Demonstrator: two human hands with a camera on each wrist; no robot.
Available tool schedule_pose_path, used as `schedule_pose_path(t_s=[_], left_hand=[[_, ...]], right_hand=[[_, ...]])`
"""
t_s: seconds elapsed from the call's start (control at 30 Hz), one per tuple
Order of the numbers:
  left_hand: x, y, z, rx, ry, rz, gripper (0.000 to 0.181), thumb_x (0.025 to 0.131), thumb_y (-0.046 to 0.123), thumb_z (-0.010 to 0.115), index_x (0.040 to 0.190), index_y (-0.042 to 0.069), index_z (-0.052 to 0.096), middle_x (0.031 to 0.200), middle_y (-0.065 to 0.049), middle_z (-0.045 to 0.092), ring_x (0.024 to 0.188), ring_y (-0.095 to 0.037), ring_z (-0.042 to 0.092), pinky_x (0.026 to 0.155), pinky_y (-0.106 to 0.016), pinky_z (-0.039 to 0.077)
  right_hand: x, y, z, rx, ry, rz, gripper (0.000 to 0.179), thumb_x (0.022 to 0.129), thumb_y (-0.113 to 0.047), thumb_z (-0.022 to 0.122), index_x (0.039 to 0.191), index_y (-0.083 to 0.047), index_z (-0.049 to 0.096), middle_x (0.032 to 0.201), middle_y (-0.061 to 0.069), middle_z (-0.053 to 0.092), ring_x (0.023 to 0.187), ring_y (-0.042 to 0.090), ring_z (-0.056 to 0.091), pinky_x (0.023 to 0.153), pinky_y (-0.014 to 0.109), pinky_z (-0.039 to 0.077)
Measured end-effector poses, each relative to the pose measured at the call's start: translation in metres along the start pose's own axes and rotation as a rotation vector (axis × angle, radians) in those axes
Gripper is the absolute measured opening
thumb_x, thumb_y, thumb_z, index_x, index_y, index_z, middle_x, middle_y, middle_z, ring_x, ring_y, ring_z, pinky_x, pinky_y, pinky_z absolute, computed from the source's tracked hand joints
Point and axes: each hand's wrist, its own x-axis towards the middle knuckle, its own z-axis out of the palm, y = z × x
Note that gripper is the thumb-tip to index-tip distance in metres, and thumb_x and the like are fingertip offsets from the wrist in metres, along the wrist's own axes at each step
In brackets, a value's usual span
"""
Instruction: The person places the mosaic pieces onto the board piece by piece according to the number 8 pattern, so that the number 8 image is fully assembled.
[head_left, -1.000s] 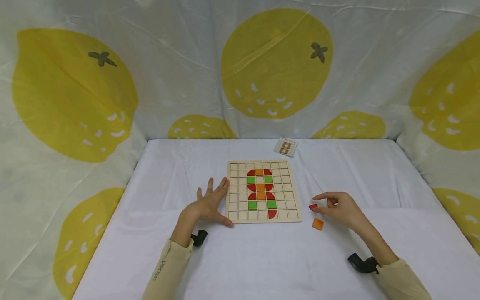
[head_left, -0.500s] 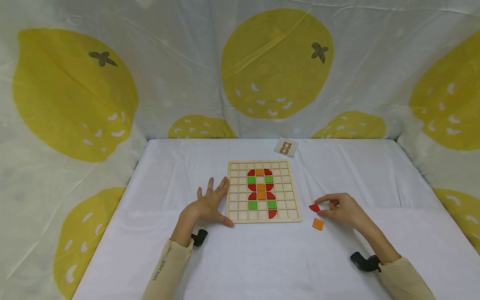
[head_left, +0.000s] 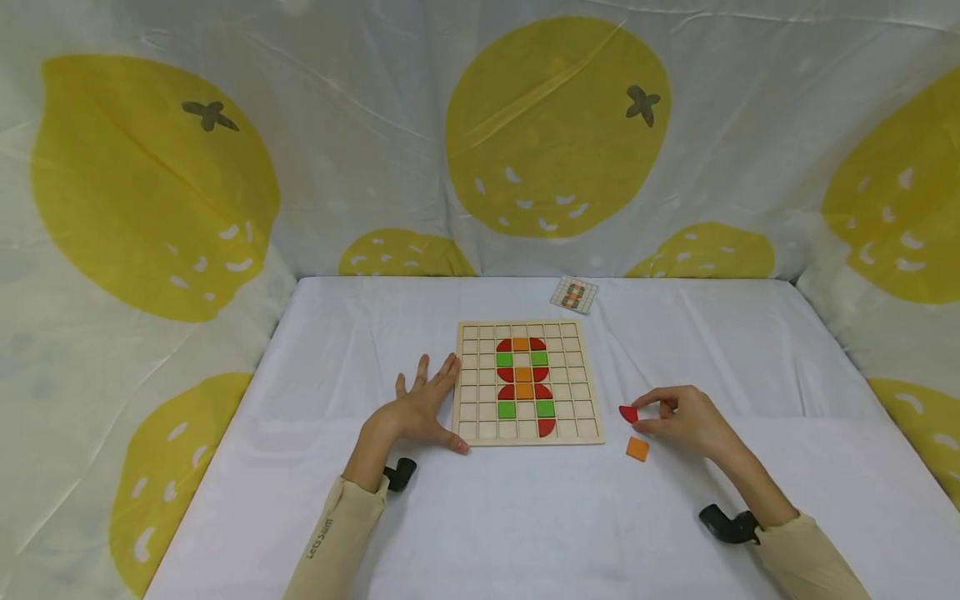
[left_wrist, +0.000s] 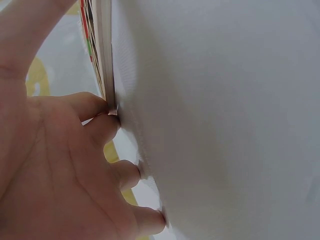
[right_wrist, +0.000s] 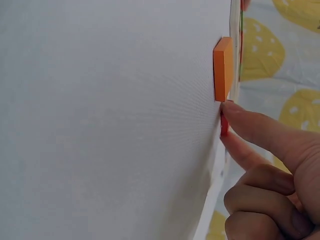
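A wooden grid board [head_left: 477, 409] lies mid-table with red quarter-round, green square and orange square tiles set in its cells. My left hand [head_left: 417, 412] is spread on the cloth at the board's left side, fingertips touching its edge; the left wrist view shows the palm [left_wrist: 60, 165] beside the board's edge [left_wrist: 106, 55]. To the right of the board, my right hand [head_left: 684, 419] pinches a red quarter-round tile [head_left: 627, 413] between thumb and index finger, low at the tabletop. An orange square tile [head_left: 637, 449] lies just in front of it, also seen in the right wrist view as an orange block [right_wrist: 222, 70].
A small pattern card [head_left: 574, 295] with a printed coloured grid lies behind the board near the back edge. White cloth covers the table [head_left: 525, 525]. A lemon-print curtain [head_left: 360, 167] stands behind and at both sides.
The red tile has turned in my right fingers so that its rounded side shows, and the hand has shifted slightly. My left hand and the board keep their places.
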Motion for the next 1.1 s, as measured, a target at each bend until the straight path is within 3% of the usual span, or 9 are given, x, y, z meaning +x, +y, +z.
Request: schedule_pose_path(t_s=[0.17, 0.3, 0.47, 0.7, 0.83, 1.1], left_hand=[[-0.004, 0.006, -0.004, -0.007, 0.005, 0.003, 0.152, 0.059, 0.062, 0.094, 0.168, 0.015, -0.001, 0.177, -0.005, -0.006, 0.157, -0.047, -0.024, 0.114, -0.082, -0.016], [0.001, 0.0, 0.0, 0.008, -0.004, -0.003, 0.154, 0.058, 0.064, 0.093, 0.167, 0.015, -0.003, 0.176, -0.003, -0.009, 0.156, -0.044, -0.027, 0.116, -0.079, -0.017], [0.005, -0.006, 0.002, 0.016, -0.017, -0.008, 0.156, 0.056, 0.068, 0.091, 0.166, 0.015, -0.006, 0.175, -0.001, -0.012, 0.155, -0.042, -0.031, 0.116, -0.078, -0.018], [0.001, 0.001, 0.0, -0.006, -0.005, -0.008, 0.151, 0.061, 0.055, 0.096, 0.167, 0.015, -0.003, 0.176, -0.001, -0.01, 0.156, -0.042, -0.029, 0.117, -0.078, -0.017], [-0.002, 0.005, -0.001, -0.015, 0.006, -0.002, 0.15, 0.06, 0.055, 0.097, 0.168, 0.015, -0.001, 0.176, -0.002, -0.008, 0.157, -0.043, -0.027, 0.116, -0.079, -0.016], [0.003, -0.003, 0.002, 0.015, -0.011, -0.008, 0.153, 0.06, 0.061, 0.094, 0.166, 0.016, -0.006, 0.175, 0.001, -0.013, 0.155, -0.041, -0.031, 0.117, -0.078, -0.017]], right_hand=[[0.0, -0.002, 0.0, -0.009, 0.031, -0.059, 0.027, 0.081, -0.018, 0.088, 0.106, -0.009, 0.081, 0.06, -0.006, 0.036, 0.056, 0.007, 0.031, 0.05, 0.022, 0.023], [0.002, -0.01, 0.005, 0.022, 0.043, -0.087, 0.025, 0.08, -0.018, 0.089, 0.103, -0.009, 0.081, 0.06, -0.006, 0.035, 0.056, 0.006, 0.031, 0.05, 0.022, 0.023], [0.008, -0.031, 0.021, 0.088, -0.006, -0.12, 0.023, 0.08, -0.02, 0.09, 0.1, -0.011, 0.081, 0.06, -0.007, 0.032, 0.055, 0.006, 0.03, 0.05, 0.021, 0.024], [0.015, -0.069, 0.052, 0.169, -0.101, -0.162, 0.022, 0.08, -0.02, 0.089, 0.097, -0.011, 0.08, 0.059, -0.006, 0.031, 0.056, 0.008, 0.029, 0.052, 0.021, 0.022], [0.019, -0.087, 0.069, 0.165, -0.128, -0.208, 0.021, 0.078, -0.018, 0.091, 0.094, -0.009, 0.08, 0.058, -0.006, 0.036, 0.059, 0.008, 0.036, 0.055, 0.02, 0.027], [0.026, -0.113, 0.093, 0.071, -0.137, -0.265, 0.02, 0.076, -0.022, 0.092, 0.09, -0.014, 0.081, 0.056, -0.008, 0.038, 0.061, 0.005, 0.04, 0.056, 0.019, 0.029]])
